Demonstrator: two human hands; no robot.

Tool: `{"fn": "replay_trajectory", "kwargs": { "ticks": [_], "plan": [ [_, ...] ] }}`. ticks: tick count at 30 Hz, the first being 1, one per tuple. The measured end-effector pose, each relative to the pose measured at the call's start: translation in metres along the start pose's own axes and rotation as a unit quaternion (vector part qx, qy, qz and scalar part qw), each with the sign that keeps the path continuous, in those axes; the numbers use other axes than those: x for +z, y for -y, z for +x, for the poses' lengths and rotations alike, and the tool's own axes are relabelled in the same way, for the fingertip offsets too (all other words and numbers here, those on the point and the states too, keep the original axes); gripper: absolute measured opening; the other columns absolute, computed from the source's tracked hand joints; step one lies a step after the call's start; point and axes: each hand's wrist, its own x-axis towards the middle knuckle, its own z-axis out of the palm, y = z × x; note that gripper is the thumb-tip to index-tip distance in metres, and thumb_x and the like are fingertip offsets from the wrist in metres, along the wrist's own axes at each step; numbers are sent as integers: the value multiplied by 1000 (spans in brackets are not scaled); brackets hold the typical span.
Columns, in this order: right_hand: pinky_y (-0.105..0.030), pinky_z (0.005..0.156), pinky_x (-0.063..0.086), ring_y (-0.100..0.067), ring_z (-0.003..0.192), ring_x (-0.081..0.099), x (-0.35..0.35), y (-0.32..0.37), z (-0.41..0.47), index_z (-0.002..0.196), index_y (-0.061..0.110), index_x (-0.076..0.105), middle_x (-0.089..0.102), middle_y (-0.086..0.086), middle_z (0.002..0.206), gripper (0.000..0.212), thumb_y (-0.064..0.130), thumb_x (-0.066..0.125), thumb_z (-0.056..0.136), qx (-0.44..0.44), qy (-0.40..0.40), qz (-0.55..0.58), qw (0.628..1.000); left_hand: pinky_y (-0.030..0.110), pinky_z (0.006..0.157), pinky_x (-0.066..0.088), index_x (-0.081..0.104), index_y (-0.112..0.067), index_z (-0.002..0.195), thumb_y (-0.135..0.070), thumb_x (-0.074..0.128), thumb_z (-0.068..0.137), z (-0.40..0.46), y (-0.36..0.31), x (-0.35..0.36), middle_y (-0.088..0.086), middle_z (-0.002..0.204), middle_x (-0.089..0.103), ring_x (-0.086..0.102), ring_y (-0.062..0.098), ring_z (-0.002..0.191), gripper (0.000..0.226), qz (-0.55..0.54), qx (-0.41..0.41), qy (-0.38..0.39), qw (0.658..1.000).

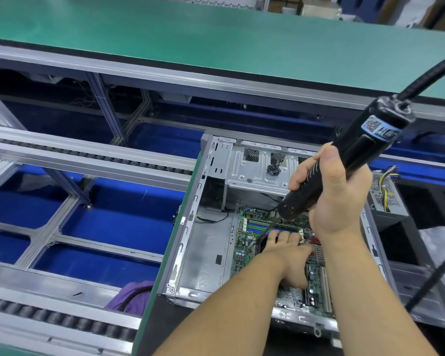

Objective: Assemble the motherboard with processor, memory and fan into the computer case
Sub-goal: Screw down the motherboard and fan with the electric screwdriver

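Note:
An open grey computer case lies on its side at the lower centre. Inside it sits the green motherboard with its memory slots towards the far end. My right hand grips a black electric screwdriver, tilted, whose bit comes down to the board's left part. My left hand rests flat on the black fan in the board's middle, fingers stretched towards the bit's tip. The fan and processor are mostly hidden under that hand.
A small clump of screws lies on the case's drive bay plate. A power supply with yellow wires stands to the right of the case. Roller conveyor rails run on the left over blue flooring. A green bench spans the back. The screwdriver's cable rises at upper right.

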Motion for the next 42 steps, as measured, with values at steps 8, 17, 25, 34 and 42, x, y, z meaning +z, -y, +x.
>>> {"fn": "replay_trajectory", "kwargs": {
  "ticks": [8, 17, 25, 34, 42],
  "plan": [
    [-33, 57, 46, -24, 48, 55, 1, -2, -2, 77, 33, 68, 61, 4, 57, 32, 63, 68, 86, -7, 69, 9, 998, 54, 117, -7, 35, -23, 144, -32, 72, 80, -1, 0, 0, 14, 147, 27, 14, 35, 141, 74, -14, 0, -4, 1000],
    [-34, 51, 45, -27, 45, 54, 14, -3, -15, 78, 26, 67, 58, 1, 54, 22, 47, 69, 85, -18, 124, -19, 992, 49, 118, -5, 46, -17, 129, -26, 65, 84, -2, 2, 3, 16, 144, 38, 7, 32, 144, 50, -37, -1, -19, 999],
    [-30, 54, 44, -21, 46, 53, 11, -8, -1, 71, 29, 68, 59, 2, 54, 22, 42, 60, 87, -8, 85, -20, 996, 51, 120, -8, 20, -12, 153, -29, 63, 88, -6, -6, -1, 16, 159, 15, 3, 34, 148, 80, 13, -35, -13, 999],
    [-30, 54, 45, -22, 46, 54, 14, -7, -3, 74, 29, 67, 59, 2, 54, 36, 63, 66, 84, -6, 100, -15, 995, 50, 120, -11, -10, -5, 156, -58, 44, 94, -18, -2, -1, 22, 162, -12, -11, 41, 149, 97, 116, -109, 1, 987],
    [-26, 54, 46, -21, 45, 54, 11, -10, 4, 71, 28, 64, 58, 2, 54, 21, 43, 61, 86, 0, 98, 4, 995, 51, 117, -15, -14, -4, 154, -57, 35, 98, -16, -3, 4, 20, 162, -17, -18, 37, 149, 91, 136, -88, 15, 987]
  ]
}}
